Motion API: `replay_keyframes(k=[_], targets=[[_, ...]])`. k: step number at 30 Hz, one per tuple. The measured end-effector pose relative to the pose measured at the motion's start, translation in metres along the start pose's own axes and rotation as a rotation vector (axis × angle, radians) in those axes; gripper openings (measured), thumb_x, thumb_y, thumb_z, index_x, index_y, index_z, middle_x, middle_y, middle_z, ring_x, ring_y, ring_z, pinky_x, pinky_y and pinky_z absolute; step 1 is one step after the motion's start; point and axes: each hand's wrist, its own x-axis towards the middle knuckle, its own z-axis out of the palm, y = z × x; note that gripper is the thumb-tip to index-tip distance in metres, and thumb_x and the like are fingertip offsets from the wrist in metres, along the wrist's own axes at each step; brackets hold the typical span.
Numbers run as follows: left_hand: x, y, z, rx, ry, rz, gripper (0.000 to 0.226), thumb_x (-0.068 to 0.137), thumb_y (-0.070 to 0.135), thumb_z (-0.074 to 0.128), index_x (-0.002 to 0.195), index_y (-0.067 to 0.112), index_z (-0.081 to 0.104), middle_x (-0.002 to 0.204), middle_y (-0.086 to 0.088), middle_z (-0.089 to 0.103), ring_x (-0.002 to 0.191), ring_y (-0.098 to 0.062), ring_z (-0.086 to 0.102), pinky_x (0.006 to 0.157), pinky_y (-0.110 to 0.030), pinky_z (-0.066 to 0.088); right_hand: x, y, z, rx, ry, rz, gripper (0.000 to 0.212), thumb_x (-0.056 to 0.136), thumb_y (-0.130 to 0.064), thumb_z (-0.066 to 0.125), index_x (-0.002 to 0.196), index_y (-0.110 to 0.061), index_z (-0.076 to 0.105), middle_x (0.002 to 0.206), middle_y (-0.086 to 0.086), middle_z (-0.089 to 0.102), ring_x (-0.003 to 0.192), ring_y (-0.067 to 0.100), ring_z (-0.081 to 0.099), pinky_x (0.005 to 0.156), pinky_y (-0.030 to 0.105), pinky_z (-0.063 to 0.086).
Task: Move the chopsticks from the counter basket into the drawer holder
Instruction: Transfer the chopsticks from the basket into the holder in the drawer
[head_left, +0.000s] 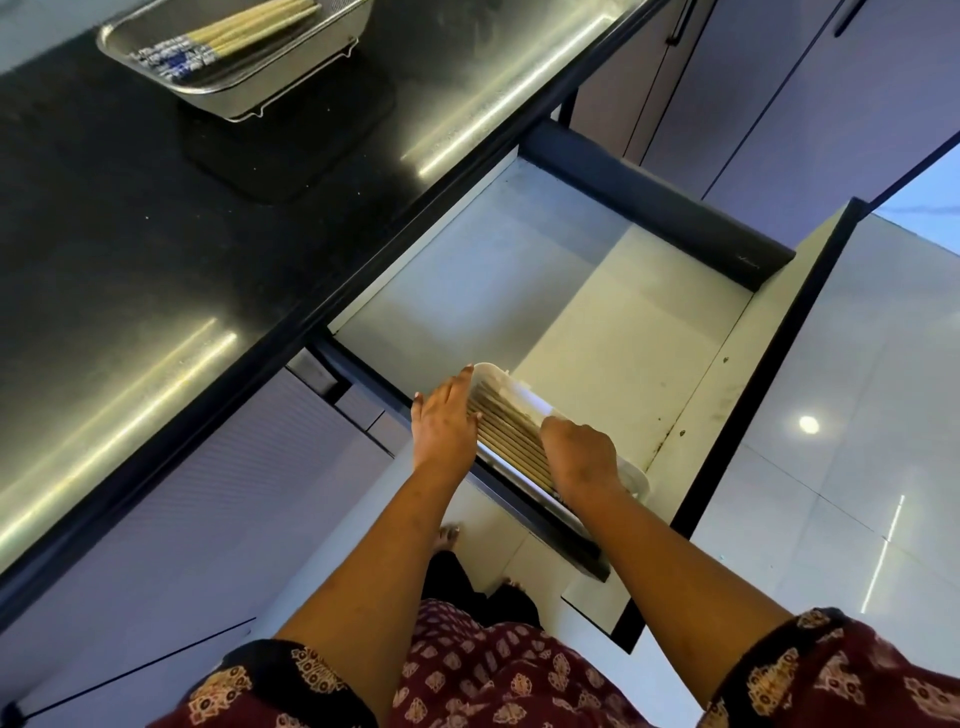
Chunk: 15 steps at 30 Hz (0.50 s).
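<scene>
Head view: my left hand (444, 423) lies with grip spread on the holder (500, 373) at the drawer's (623, 312) near edge. My right hand (582, 457) curls over the chopsticks (511, 434); I cannot tell whether it pinches them.

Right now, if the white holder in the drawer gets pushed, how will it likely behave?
The white holder looks like thin plastic, so probably light. It sits on the smooth drawer floor, so it may well slide. Low and long, it seems unlikely to tip.
</scene>
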Motion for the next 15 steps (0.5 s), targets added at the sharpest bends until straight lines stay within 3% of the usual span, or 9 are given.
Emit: replay_keyframes(k=[7, 15], targets=[[0.0012, -0.0040, 0.0013, 0.101, -0.084, 0.040, 0.049, 0.100, 0.026, 0.035, 0.148, 0.027, 0.020, 0.154, -0.002, 0.028, 0.143, -0.020, 0.024, 0.118, -0.046, 0.005, 0.0002, 0.0028, 0.0003, -0.148, 0.014, -0.115, 0.032, 0.093, -0.009, 0.058, 0.124, -0.008, 0.051, 0.112, 0.009, 0.067, 0.095, 0.023, 0.071, 0.080, 0.033, 0.058], [0.0001, -0.0058, 0.0027, 0.229, -0.169, 0.081, 0.048, 0.101, 0.035, 0.029, 0.148, 0.031, 0.019, 0.160, -0.002, 0.005, 0.148, -0.023, 0.000, 0.117, -0.050, 0.003, 0.0041, 0.0039, 0.0074, -0.033, 0.014, -0.109, 0.033, 0.092, -0.012, 0.059, 0.124, -0.008, 0.052, 0.116, 0.009, 0.066, 0.098, 0.023, 0.070, 0.085, 0.033, 0.058]])
